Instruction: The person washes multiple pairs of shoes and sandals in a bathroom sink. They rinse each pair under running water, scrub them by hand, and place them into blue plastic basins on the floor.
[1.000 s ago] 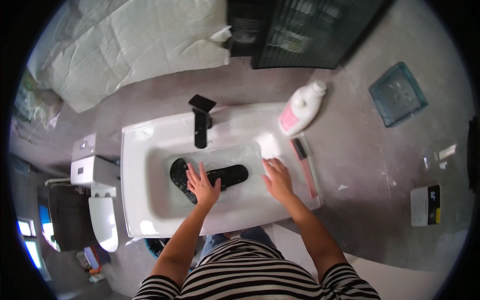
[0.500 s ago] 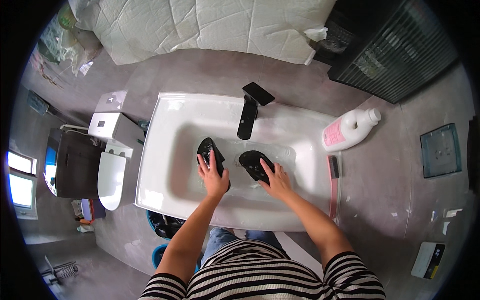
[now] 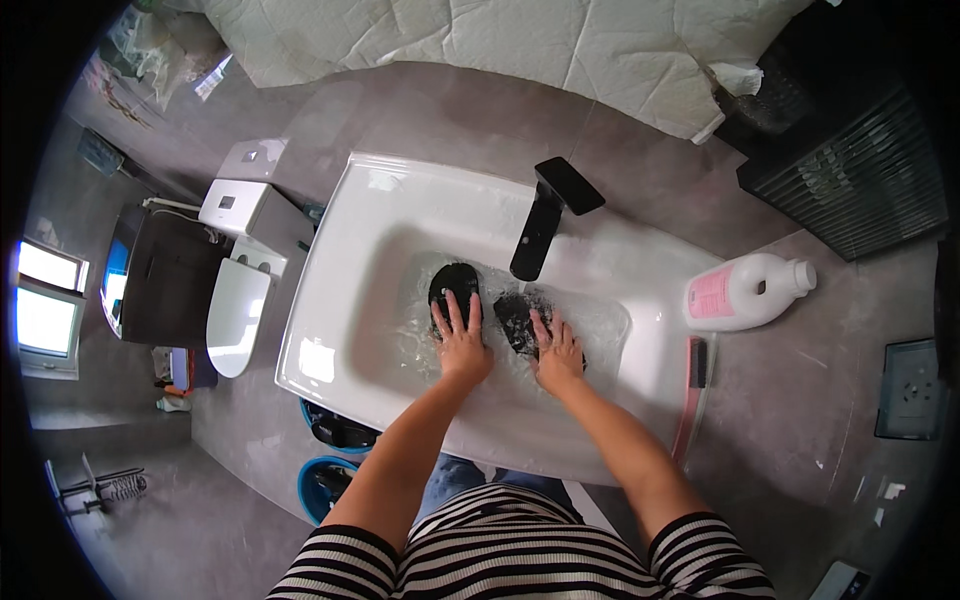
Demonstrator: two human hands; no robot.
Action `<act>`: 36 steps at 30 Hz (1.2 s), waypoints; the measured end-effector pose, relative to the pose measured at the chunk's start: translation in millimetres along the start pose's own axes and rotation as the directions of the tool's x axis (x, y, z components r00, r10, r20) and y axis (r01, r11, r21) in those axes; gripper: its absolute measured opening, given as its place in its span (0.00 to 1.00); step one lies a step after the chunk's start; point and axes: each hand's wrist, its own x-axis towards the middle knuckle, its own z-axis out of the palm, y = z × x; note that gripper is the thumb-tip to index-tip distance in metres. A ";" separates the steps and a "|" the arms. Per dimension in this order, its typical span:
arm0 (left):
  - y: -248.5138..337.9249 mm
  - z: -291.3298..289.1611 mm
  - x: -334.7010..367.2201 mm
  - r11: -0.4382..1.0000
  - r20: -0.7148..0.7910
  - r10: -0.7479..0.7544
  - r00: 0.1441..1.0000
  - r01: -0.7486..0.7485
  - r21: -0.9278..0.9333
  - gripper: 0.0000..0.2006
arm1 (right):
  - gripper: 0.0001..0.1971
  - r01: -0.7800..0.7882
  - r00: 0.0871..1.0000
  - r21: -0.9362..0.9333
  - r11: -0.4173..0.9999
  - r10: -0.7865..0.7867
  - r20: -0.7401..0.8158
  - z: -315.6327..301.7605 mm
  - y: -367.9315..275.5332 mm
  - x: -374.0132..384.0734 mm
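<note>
White sink (image 3: 385,190) with water (image 3: 600,312) in it, black faucet (image 3: 541,230) over it. Left slipper (image 3: 455,281) and right slipper (image 3: 513,318), both black, sit in the water, close but apart. Our left hand (image 3: 466,346) is palm-down on the first, our right hand (image 3: 558,354) on the second: fingers spread, not wrapped around. We read the step as pressing and rinsing. Picking one up would call for curling fingers under its edge; likely slick.

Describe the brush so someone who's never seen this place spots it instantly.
Find the big white sink, then the white bottle at its right-hand end. Just below that bottle in the picture lies the brush: long and narrow, with a pink handle and dark bristles, unlike the bulky, pink-labelled bottle.
</note>
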 end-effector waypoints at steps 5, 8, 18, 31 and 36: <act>-18.4 14.8 4.0 0.759 -0.132 -0.003 0.991 -0.084 -0.646 0.54 | 0.41 0.004 0.995 0.652 0.758 -0.068 0.072 -19.1 22.3 18.7; -10.5 -0.8 -6.3 -0.016 0.248 0.028 0.968 0.248 -0.969 0.51 | 0.31 -0.449 0.889 0.889 -0.089 -0.147 0.434 -43.8 33.6 19.0; 11.7 -0.5 -19.7 0.992 -0.033 0.078 0.996 -0.081 -0.099 0.56 | 0.46 0.123 0.972 0.099 0.988 -0.100 -0.212 -16.8 16.2 -19.5; 12.6 13.3 -7.8 0.982 0.050 -0.017 0.999 0.026 -0.186 0.55 | 0.45 -0.054 0.993 0.202 0.978 0.074 -0.090 0.3 10.4 -12.1; 19.0 31.2 6.3 0.076 0.165 -0.051 0.985 0.169 -0.983 0.51 | 0.31 -0.339 0.940 0.940 0.043 0.045 0.337 -8.4 14.7 4.0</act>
